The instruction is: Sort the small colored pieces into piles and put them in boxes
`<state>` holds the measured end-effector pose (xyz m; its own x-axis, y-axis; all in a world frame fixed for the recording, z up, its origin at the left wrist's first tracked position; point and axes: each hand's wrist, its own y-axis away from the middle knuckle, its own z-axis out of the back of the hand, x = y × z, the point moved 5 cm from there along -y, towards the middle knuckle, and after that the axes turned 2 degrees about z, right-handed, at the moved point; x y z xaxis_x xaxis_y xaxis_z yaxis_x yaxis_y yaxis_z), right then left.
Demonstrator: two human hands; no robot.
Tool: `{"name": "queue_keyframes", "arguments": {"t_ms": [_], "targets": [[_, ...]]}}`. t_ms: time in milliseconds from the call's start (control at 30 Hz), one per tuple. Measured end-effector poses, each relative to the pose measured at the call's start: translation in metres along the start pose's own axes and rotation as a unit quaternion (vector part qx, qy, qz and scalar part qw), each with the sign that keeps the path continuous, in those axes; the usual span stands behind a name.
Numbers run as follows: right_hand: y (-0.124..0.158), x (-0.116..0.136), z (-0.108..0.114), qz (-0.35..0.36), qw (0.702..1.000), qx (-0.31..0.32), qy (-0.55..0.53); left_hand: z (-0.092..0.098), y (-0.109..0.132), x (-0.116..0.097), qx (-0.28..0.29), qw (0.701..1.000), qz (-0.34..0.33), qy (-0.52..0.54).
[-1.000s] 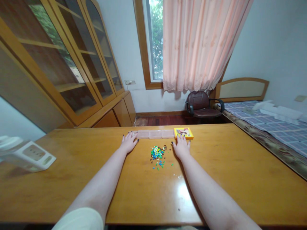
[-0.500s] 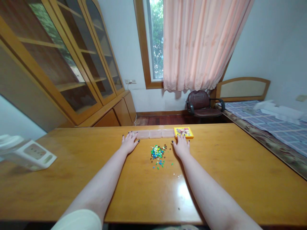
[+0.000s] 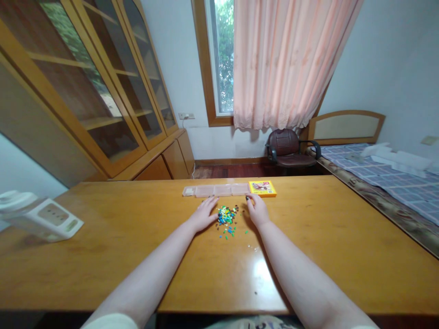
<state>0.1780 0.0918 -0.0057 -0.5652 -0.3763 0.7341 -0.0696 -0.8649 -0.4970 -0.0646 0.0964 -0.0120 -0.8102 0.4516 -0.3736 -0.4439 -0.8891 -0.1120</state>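
Observation:
A small pile of tiny coloured building bricks in blue, green, yellow, white and brown lies mid-table. My left hand is at the pile's left edge, fingers stretched out and thumb beside the bricks; nothing shows in it. To the right of the pile is my right hand, its fingers loosely bent, thumb and forefinger slightly apart and no held thing visible. Behind the hands stands a row of clear plastic trays. A yellow printed box adjoins their right end, just beyond my right hand.
Stray bricks lie in front of the pile, and a few small clear bits near my right forearm. A white, clear-sided container is at the left of the wooden table. An office chair stands past the far edge.
My left hand has left the trays and moved right and nearer to the brick pile. My right hand has drawn slightly back from the yellow box, and its fingers have curled.

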Motion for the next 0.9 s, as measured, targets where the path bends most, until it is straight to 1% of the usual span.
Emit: {"name": "queue_keyframes", "arguments": {"t_ms": [33, 67, 167, 200, 267, 333, 367, 467, 533, 600, 667, 700, 733, 767, 833, 900], "targets": [[0.001, 0.001, -0.003, 0.002, 0.999, 0.01, -0.042, -0.008, 0.0, -0.016, 0.019, 1.0, -0.01, 0.011], [0.002, 0.0, -0.005, -0.012, 0.997, 0.016, -0.079, -0.017, 0.0, -0.031, 0.04, 0.999, -0.015, 0.012], [0.005, -0.008, -0.019, -0.076, 0.976, 0.055, -0.198, -0.037, -0.008, -0.071, 0.09, 0.996, -0.017, 0.0], [0.007, -0.01, -0.024, -0.094, 0.962, 0.075, -0.243, -0.041, -0.012, -0.081, 0.089, 0.996, -0.019, -0.008], [0.01, -0.013, -0.034, -0.124, 0.929, 0.1, -0.333, -0.044, -0.02, -0.094, 0.061, 0.998, -0.022, -0.013], [0.012, -0.018, -0.04, -0.161, 0.899, 0.097, -0.395, -0.043, -0.025, -0.1, 0.029, 0.999, -0.031, -0.002], [0.012, -0.021, -0.041, -0.188, 0.887, 0.083, -0.414, -0.041, -0.026, -0.101, 0.02, 0.999, -0.038, 0.006], [0.011, -0.03, -0.042, -0.27, 0.851, 0.034, -0.449, -0.036, -0.021, -0.101, 0.024, 0.998, -0.061, 0.013], [0.01, -0.033, -0.04, -0.299, 0.833, 0.021, -0.465, -0.034, -0.011, -0.1, 0.036, 0.998, -0.059, -0.01], [0.009, -0.032, -0.04, -0.308, 0.821, 0.033, -0.48, -0.036, 0.001, -0.1, 0.054, 0.997, -0.034, -0.044], [0.008, -0.029, -0.041, -0.312, 0.81, 0.067, -0.491, -0.044, 0.011, -0.103, 0.081, 0.994, -0.016, -0.072], [0.008, -0.028, -0.042, -0.314, 0.806, 0.08, -0.496, -0.047, 0.015, -0.105, 0.084, 0.993, -0.005, -0.084], [0.008, -0.027, -0.042, -0.312, 0.804, 0.083, -0.499, -0.05, 0.016, -0.107, 0.079, 0.993, 0.007, -0.092], [0.008, -0.027, -0.041, -0.305, 0.807, 0.07, -0.501, -0.052, 0.015, -0.108, 0.069, 0.993, 0.023, -0.098], [0.007, -0.029, -0.034, -0.285, 0.827, 0.003, -0.485, -0.055, 0.008, -0.111, 0.054, 0.992, 0.052, -0.103], [0.007, -0.033, -0.027, -0.275, 0.847, -0.069, -0.451, -0.057, -0.002, -0.114, 0.053, 0.991, 0.067, -0.107]]}}
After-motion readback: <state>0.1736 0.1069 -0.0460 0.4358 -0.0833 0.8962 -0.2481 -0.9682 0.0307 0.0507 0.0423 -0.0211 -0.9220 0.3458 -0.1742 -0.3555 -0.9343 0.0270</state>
